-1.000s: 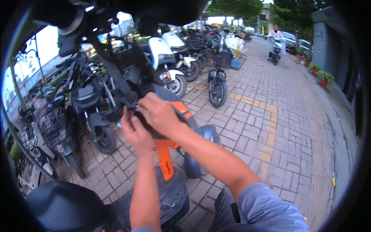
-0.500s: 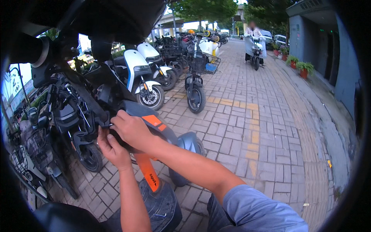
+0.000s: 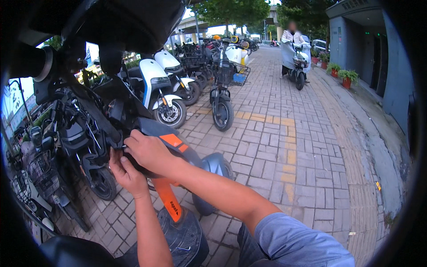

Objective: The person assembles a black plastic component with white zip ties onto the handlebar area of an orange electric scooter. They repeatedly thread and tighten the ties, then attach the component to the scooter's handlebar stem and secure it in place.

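I am close over a black and orange electric scooter (image 3: 178, 147) on a brick pavement. My right hand (image 3: 149, 153) reaches across and grips the black front body of the scooter just below the handlebar stem. Right beside and under it, my left hand (image 3: 126, 173) presses against the same black part, fingers curled. What the fingers pinch is hidden between the two hands. The scooter's grey front mudguard (image 3: 215, 167) and its black footboard (image 3: 182, 236) lie below my arms.
A row of parked scooters and bicycles (image 3: 160, 89) lines the left side. A dark scooter with a front basket (image 3: 224, 93) stands apart in the middle. A person on a white scooter (image 3: 296, 58) is further up the pavement. Potted plants (image 3: 347, 78) stand by a grey wall on the right.
The view has swung to the left and tilted up a little. Both hands stay together on the scooter's front. The rider on the white scooter has come nearer.
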{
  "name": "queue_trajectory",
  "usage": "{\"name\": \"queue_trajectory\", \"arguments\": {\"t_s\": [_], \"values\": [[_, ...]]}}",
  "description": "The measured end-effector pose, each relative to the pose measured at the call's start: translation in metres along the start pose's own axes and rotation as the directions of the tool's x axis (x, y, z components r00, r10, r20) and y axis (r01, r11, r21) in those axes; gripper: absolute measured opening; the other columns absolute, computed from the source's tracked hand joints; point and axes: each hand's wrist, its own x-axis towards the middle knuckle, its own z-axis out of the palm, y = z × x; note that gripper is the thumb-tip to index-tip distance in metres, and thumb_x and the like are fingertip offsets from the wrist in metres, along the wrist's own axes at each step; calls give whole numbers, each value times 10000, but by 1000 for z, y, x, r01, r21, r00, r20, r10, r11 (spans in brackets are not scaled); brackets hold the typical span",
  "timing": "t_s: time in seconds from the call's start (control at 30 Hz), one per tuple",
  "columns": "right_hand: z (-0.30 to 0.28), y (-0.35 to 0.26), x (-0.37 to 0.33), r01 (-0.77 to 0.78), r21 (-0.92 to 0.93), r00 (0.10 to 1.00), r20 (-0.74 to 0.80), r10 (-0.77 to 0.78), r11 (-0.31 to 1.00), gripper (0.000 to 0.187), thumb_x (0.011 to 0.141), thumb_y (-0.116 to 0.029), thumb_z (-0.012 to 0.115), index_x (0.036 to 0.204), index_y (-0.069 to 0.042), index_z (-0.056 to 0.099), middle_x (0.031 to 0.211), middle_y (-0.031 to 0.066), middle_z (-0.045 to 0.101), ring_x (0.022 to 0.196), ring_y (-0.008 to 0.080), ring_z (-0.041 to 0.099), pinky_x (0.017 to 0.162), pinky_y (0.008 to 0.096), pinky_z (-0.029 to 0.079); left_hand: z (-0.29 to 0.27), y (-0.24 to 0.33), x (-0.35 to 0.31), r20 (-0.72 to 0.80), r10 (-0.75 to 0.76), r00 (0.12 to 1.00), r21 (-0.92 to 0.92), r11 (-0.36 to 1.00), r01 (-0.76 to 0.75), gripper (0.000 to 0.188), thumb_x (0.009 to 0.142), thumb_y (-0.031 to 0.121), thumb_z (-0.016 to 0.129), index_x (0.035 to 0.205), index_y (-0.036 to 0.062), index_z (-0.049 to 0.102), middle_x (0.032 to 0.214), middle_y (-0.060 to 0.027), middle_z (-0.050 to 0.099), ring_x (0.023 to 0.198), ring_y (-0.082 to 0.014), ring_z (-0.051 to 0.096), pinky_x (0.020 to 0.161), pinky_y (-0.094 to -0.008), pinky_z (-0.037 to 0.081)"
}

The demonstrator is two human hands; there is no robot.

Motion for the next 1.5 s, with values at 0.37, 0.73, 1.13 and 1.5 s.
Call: {"name": "queue_trajectory", "arguments": {"t_s": [0.37,0.73,1.13,1.5], "values": [[0,0,0,-5,3,999,38,5,1000,127,836,-119,646,870,-26,566,881,136,537,686,362,622,580,450,513,0,1,1,-3,0,1000,15,1000,0,375,1021,71,439,1379,-34,465,1279,-145,564,1168,-221,560,1022,-342,421],[0,5,-1,11,38,999,51,-13,999,143,832,-88,662,927,-16,581,897,134,528,691,357,606,585,434,507,-1,3,0,22,9,1000,41,999,-10,378,1027,76,445,1392,-25,448,1297,-146,574,1174,-213,561,1029,-340,418],[5,3,-2,-8,38,1000,10,8,999,128,840,-91,657,922,-25,585,893,134,524,716,349,610,604,430,510,-4,-1,1,22,2,1000,34,999,-2,380,1023,90,448,1386,-22,459,1257,-142,585,1148,-218,566,1020,-347,420],[3,2,-1,17,73,1000,8,-18,997,90,837,-71,628,871,-19,562,893,131,512,711,345,602,601,429,508,-6,-1,2,43,-7,999,29,1000,6,384,1039,102,436,1401,-26,438,1293,-140,569,1176,-214,553,1043,-344,403]]}}
